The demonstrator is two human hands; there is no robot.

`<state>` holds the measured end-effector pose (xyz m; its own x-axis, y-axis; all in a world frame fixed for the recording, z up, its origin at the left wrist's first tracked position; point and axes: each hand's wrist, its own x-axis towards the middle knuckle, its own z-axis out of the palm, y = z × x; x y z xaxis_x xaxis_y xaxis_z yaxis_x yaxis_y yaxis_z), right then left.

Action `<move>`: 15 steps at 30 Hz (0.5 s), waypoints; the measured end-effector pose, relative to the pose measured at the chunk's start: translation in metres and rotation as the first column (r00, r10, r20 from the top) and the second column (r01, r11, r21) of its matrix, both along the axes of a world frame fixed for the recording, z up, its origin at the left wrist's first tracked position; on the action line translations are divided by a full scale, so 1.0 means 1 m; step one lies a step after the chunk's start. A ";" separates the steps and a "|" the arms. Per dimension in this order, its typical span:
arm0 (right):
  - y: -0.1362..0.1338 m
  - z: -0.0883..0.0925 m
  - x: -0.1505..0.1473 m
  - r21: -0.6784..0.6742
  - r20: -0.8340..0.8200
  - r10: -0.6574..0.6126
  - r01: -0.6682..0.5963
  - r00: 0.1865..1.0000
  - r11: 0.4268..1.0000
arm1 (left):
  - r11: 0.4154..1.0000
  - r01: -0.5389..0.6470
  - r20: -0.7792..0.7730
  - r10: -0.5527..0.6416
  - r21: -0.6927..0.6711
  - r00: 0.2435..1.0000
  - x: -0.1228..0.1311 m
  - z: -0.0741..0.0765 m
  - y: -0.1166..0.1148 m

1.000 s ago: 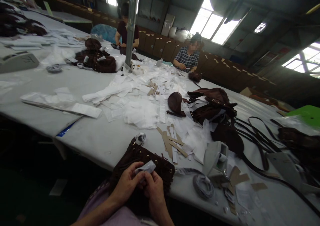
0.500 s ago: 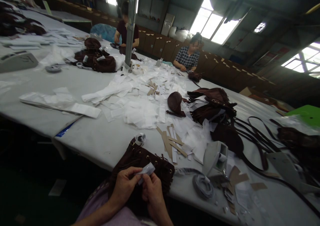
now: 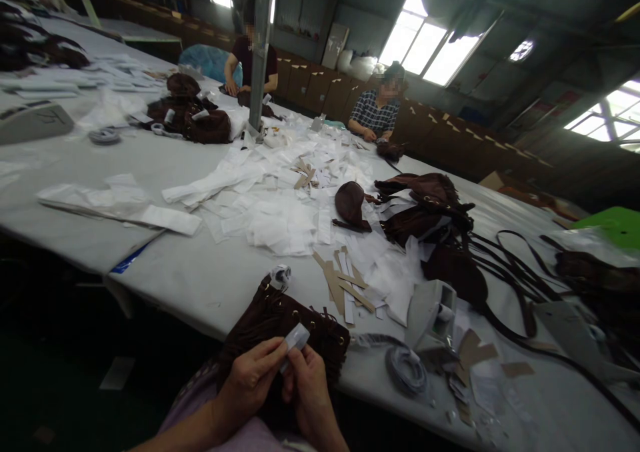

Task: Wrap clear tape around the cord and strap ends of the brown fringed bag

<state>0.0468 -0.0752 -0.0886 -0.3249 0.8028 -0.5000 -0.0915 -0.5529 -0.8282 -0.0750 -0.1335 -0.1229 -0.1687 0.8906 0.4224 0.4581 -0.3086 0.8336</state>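
Observation:
A small whitish strip [image 3: 298,336], paper or thin plastic, is pinched between my two hands. My left hand [image 3: 255,371] grips its left side with thumb and fingertips. From the right, my right hand [image 3: 307,379] holds the lower edge with its fingers bent. Beneath both hands lies a dark brown fringed bag [image 3: 280,312] with brass eyelets, resting partly on the table edge and partly on my lap. A wrapped bundle [image 3: 280,277] in clear plastic and white sits at the bag's top corner. My fingers hide part of the strip.
On the white table [image 3: 210,292] lie brown card strips [image 3: 345,285], heaped white paper [image 3: 280,222], a tape dispenser [image 3: 431,315], a wrapped coiled strap [image 3: 406,370] and more brown bags [image 3: 425,205]. A metal post [image 3: 259,59] rises at the back. Two people work across the table.
My left hand has shifted slightly right along the strip, closer to my right hand. The strip stays above the bag. At the far left, a co-worker's arm has moved a little.

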 end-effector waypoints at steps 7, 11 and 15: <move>0.005 0.009 0.002 -0.086 -0.108 0.009 -0.019 0.994 0.996 | 0.996 0.090 -0.154 -0.088 0.003 0.984 -0.009 0.005 -0.004; 0.009 0.005 0.002 -0.007 -0.029 0.062 -0.062 0.998 0.998 | 0.987 0.089 0.038 -0.085 -0.137 0.996 -0.004 0.021 0.001; 0.009 0.003 0.002 0.012 -0.045 0.084 -0.083 0.995 0.996 | 0.857 0.116 0.497 0.177 -0.502 0.849 -0.003 0.030 0.017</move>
